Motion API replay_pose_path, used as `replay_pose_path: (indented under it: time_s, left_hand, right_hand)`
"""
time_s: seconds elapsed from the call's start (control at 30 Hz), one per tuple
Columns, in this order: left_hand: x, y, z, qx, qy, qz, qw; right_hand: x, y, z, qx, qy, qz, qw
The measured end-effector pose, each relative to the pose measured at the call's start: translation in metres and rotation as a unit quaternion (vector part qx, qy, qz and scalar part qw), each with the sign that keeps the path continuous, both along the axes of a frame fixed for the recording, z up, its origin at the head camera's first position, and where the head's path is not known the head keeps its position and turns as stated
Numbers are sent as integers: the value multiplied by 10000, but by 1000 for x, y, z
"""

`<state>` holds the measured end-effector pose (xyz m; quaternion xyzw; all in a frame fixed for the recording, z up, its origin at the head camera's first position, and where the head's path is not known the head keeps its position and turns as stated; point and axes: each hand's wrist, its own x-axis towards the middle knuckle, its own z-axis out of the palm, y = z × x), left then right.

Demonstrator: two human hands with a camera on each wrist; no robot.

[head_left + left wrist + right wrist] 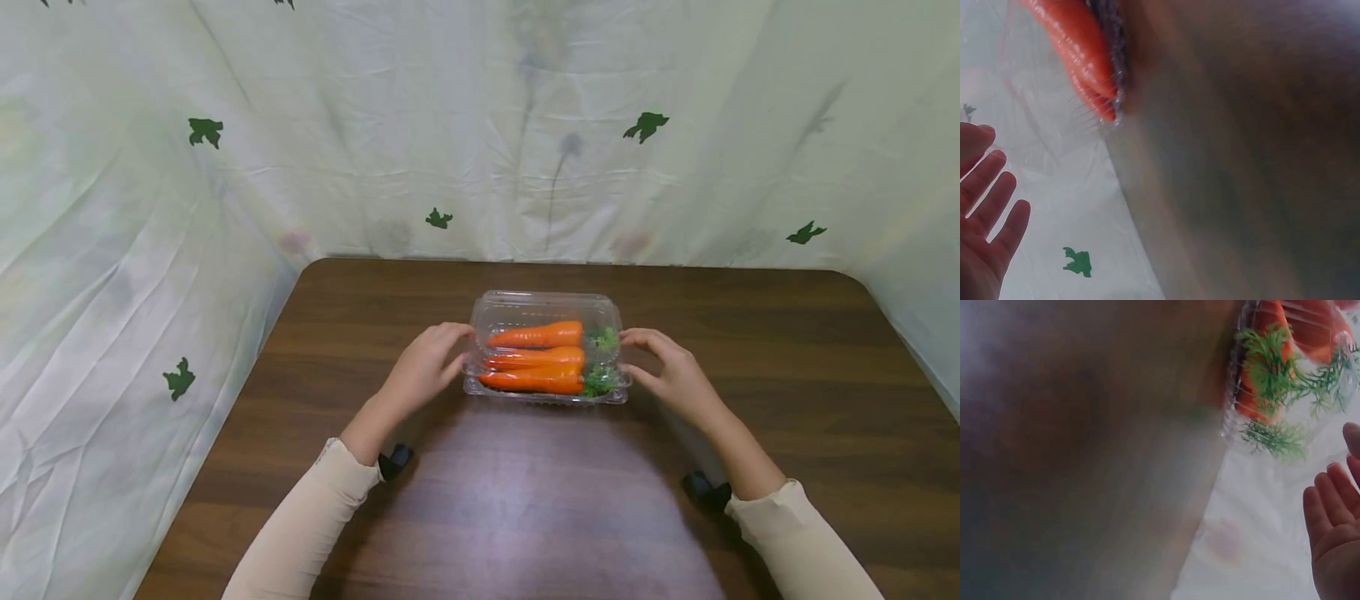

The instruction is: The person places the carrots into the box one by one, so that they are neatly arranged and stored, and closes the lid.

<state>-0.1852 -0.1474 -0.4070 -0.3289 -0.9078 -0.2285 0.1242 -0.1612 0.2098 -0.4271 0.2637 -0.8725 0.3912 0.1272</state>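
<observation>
A clear plastic clamshell box (546,305) sits on the table with its lid over three orange carrots (535,357), whose green leafy tops (600,379) lie at the right end. My left hand (423,367) is at the box's left side, fingertips right at its wall. At the opposite end, my right hand (678,371) has its fingertips and thumb close against the right wall. In the left wrist view the fingers (992,203) are spread and fairly straight. The right wrist view likewise shows extended fingers (1335,497) beside the leafy end.
The brown wooden table (375,292) has rounded far corners. Behind it and along both sides hangs a pale curtain (360,150) with green leaf-shaped patches. Dark straps, including a black one (395,461), sit at both wrists below cream sleeves.
</observation>
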Motion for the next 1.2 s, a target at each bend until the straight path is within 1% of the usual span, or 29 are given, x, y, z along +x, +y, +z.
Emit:
replay_pose_path:
  time_s: [0.13,0.23,0.3,0.37,0.47,0.5,0.57,0.63,0.67,0.73,0.77,0.8,0.9,0.97,1.0,1.03,1.1,1.13,1.17,1.2]
  left_hand:
    - [7,0,-7,-44,132,-73,9999]
    - [12,1,-12,24,195,-90,9998]
    - [14,2,-14,131,143,-58,9998]
    - [17,3,-16,300,-55,40,9995]
    - [20,5,-18,732,-557,211,9955]
    - [21,5,-19,921,-761,278,9925]
    - [23,8,-22,1342,-1208,403,9827]
    - [25,10,-24,1761,-1615,554,9695]
    - [26,12,-25,1966,-1820,636,9613]
    - [28,15,-27,2308,-2286,874,9417]
    - [29,16,-28,2453,-2512,982,9312]
    - [30,16,-29,2577,-2756,1084,9197]
    - [32,17,-30,2943,-3566,1275,8775]
    - [32,17,-30,3197,-4041,1198,8486]
    - [33,16,-30,3303,-4241,1129,8357]
    - [33,16,-30,3399,-4400,1044,8246]
    - [33,15,-30,3540,-4611,885,8088]
    - [33,14,-30,3590,-4696,811,8025]
    - [33,14,-30,3626,-4745,739,7987]
    - [33,14,-31,3650,-4768,699,7966]
  right_hand:
    - [7,-1,-4,211,139,49,9997]
    - [11,-1,-6,253,115,55,9996]
    - [13,-1,-7,238,21,17,9997]
    - [15,-1,-8,113,-155,22,9998]
    - [18,-1,-10,-257,-540,18,9982]
    - [20,-2,-11,-402,-678,13,9969]
    - [22,-4,-13,-762,-970,-15,9924]
    - [24,-8,-14,-1103,-1190,-61,9867]
    - [25,-9,-14,-1255,-1282,-99,9837]
    - [27,-13,-15,-1551,-1501,-185,9762]
    - [28,-15,-15,-1685,-1684,-256,9709]
    - [29,-17,-14,-1794,-1873,-348,9652]
    - [32,-20,-13,-2107,-2558,-601,9416]
    - [33,-20,-11,-2276,-3047,-631,9227]
    - [33,-20,-11,-2371,-3254,-586,9135]
    - [33,-20,-11,-2458,-3449,-510,9045]
    - [34,-19,-11,-2605,-3791,-338,8873]
    - [34,-18,-11,-2665,-3936,-250,8794]
    - [34,-18,-11,-2747,-4062,-172,8713]
    - [34,-18,-11,-2821,-4147,-129,8650]
